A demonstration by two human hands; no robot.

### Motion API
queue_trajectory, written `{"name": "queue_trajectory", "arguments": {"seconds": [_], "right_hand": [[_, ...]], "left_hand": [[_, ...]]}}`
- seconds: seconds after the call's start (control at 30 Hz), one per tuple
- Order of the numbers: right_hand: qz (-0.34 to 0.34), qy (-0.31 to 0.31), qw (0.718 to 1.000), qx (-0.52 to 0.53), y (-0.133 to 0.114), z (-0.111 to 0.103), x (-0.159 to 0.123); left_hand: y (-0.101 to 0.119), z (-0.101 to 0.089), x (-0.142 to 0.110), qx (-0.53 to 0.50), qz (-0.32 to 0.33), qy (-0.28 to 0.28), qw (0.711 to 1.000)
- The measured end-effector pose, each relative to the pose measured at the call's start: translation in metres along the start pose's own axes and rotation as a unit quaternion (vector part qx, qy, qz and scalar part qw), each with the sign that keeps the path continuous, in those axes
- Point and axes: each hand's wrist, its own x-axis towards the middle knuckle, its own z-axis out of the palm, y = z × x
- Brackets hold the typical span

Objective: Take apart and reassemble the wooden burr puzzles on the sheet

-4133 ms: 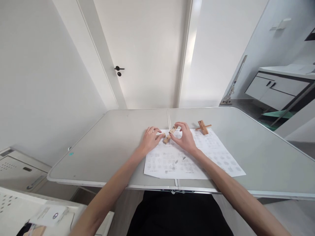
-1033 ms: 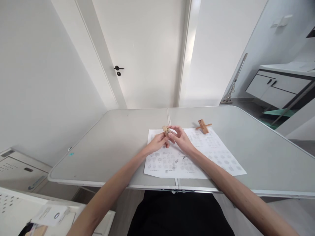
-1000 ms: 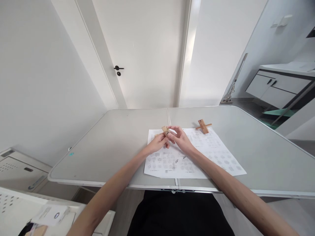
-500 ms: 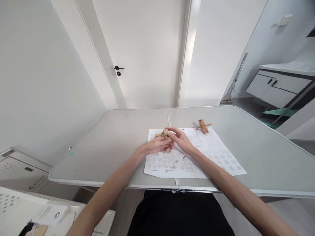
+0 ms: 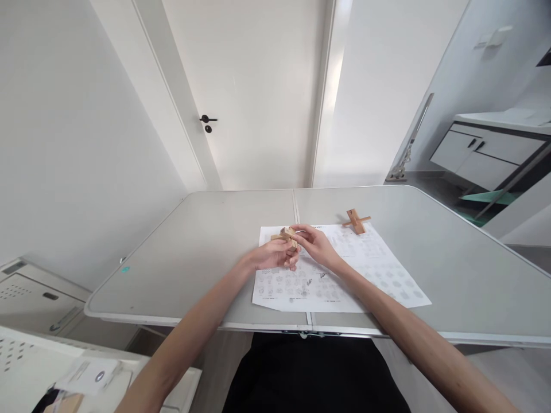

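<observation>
My left hand (image 5: 271, 256) and my right hand (image 5: 315, 248) meet above the far left part of a printed paper sheet (image 5: 340, 269). Between their fingertips they hold small light wooden puzzle pieces (image 5: 286, 235), joined crosswise. The left fingers curl around the pieces from below. The right thumb and fingers pinch them from the right side. A second wooden cross-shaped assembly (image 5: 356, 221) lies on the far right corner of the sheet, apart from both hands.
The grey folding table (image 5: 193, 252) has a seam down its middle. A white door with a black handle (image 5: 208, 122) stands behind it. A low cabinet (image 5: 482, 155) is at the right. A white box with papers (image 5: 64, 367) sits at lower left.
Both hands lifted the wooden pieces off the sheet and brought them together. In the last second the pieces turned and sank a little between the fingers.
</observation>
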Motion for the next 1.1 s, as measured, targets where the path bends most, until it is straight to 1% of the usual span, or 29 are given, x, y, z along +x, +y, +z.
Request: {"name": "queue_trajectory", "arguments": {"seconds": [0.27,0.37,0.47,0.53,0.67,0.77,0.83,0.93,1.1], "right_hand": [[-0.036,0.026,0.999,-0.029,0.003,0.002,0.000],[-0.046,0.045,0.997,-0.051,0.004,0.001,0.001],[-0.047,0.072,0.994,-0.065,0.007,-0.001,0.003],[-0.052,0.078,0.993,-0.070,0.009,-0.003,0.004],[-0.070,0.047,0.995,-0.058,0.009,-0.004,0.005],[-0.049,0.022,0.998,-0.045,0.007,-0.005,0.004],[-0.030,0.020,0.998,-0.051,0.006,-0.005,0.003],[-0.020,0.022,0.998,-0.062,0.008,-0.005,0.003],[-0.010,0.017,0.999,-0.042,0.008,-0.004,0.003]], "left_hand": [[0.003,0.003,-0.002,0.018,-0.018,0.015,1.000],[0.004,0.006,-0.001,0.027,-0.002,0.026,0.999],[0.005,0.009,0.002,0.030,0.017,0.050,0.998],[0.006,0.010,0.003,0.026,0.021,0.059,0.998],[0.009,0.011,0.002,0.023,0.007,0.048,0.999],[0.011,0.010,0.001,0.012,0.004,0.055,0.998],[0.011,0.010,0.000,0.008,0.005,0.057,0.998],[0.012,0.011,0.000,0.012,0.006,0.053,0.999],[0.011,0.014,0.002,0.053,0.000,0.048,0.997]]}}
